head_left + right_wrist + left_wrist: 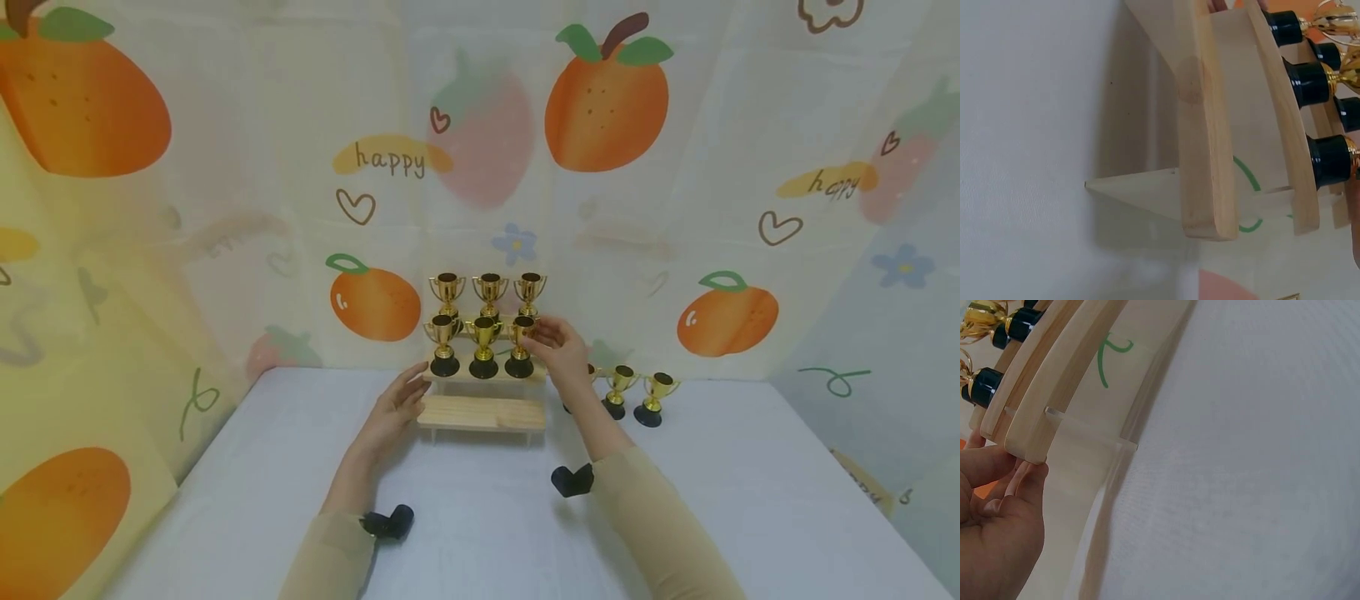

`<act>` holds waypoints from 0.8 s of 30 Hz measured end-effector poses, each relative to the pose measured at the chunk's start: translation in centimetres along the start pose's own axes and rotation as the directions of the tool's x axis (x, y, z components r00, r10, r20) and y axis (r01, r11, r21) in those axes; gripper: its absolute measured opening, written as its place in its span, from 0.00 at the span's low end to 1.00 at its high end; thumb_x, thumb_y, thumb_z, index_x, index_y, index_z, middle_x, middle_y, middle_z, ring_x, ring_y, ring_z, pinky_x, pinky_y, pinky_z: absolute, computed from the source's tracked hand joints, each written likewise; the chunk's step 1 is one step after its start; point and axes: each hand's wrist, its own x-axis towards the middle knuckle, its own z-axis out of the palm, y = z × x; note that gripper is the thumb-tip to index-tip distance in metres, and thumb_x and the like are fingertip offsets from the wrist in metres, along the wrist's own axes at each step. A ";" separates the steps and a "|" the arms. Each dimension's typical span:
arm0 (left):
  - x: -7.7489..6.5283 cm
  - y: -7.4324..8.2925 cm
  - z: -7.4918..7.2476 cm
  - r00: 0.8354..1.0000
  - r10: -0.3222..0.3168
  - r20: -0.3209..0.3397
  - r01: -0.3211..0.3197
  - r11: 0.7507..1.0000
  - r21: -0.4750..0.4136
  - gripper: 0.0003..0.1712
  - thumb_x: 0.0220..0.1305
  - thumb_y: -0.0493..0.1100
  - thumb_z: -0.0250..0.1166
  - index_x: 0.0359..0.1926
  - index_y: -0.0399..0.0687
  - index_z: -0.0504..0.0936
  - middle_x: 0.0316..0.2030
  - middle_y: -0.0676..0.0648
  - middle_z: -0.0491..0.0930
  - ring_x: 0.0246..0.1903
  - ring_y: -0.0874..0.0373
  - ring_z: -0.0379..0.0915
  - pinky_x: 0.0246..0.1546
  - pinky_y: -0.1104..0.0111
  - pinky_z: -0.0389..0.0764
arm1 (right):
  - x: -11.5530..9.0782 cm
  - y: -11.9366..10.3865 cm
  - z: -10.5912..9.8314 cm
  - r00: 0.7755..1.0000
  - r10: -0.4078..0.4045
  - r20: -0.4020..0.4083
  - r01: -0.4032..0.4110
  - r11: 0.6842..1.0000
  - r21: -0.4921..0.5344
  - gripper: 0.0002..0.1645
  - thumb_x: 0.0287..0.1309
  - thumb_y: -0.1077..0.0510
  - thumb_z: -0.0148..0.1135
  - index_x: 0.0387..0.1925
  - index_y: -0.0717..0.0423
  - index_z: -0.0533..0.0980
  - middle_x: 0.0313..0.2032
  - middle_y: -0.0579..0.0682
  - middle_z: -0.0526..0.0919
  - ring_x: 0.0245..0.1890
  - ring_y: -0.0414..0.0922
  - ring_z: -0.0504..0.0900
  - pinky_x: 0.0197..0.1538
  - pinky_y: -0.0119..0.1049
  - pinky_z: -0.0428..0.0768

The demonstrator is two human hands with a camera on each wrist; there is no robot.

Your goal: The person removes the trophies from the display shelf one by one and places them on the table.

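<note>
A stepped wooden shelf (pixel 480 413) on clear supports stands at the back of the table. Three small gold trophies with black bases line its middle tier, and three more stand on the top tier behind. My left hand (pixel 392 410) holds the shelf's left end; in the left wrist view its thumb and fingertips (pixel 1034 481) are at the end of the lowest board. My right hand (pixel 562 354) pinches the right-hand trophy (pixel 519 363) of the middle tier at its cup, while its base rests on the board. Only an edge of that hand shows in the right wrist view.
Right of the shelf, on the white table (pixel 480 517), stand two trophies, the near one (pixel 652 404) and its neighbour (pixel 617 393), plus a third partly hidden behind my right wrist. A fruit-print cloth (pixel 480 242) hangs close behind the shelf.
</note>
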 end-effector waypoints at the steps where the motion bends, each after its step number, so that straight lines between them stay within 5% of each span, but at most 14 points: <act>1: 0.0 0.0 0.0 1.000 0.003 0.001 -0.003 1.000 0.000 0.38 0.70 0.30 0.53 0.76 0.54 0.54 0.77 0.35 0.51 0.77 0.40 0.49 0.74 0.50 0.58 | 0.0 0.0 0.1 1.000 0.010 0.000 -0.010 1.000 -0.003 0.31 0.58 0.60 0.69 0.62 0.57 0.70 0.53 0.49 0.78 0.52 0.40 0.78 0.47 0.21 0.81; 24: 0.1 0.1 0.2 0.999 -0.028 -0.022 0.029 0.999 0.029 0.38 0.70 0.29 0.51 0.76 0.58 0.56 0.77 0.36 0.52 0.77 0.42 0.49 0.74 0.50 0.59 | 0.3 0.7 0.5 0.999 -0.033 -0.019 0.031 0.997 -0.073 0.26 0.59 0.59 0.68 0.57 0.59 0.72 0.48 0.48 0.80 0.46 0.37 0.78 0.44 0.20 0.79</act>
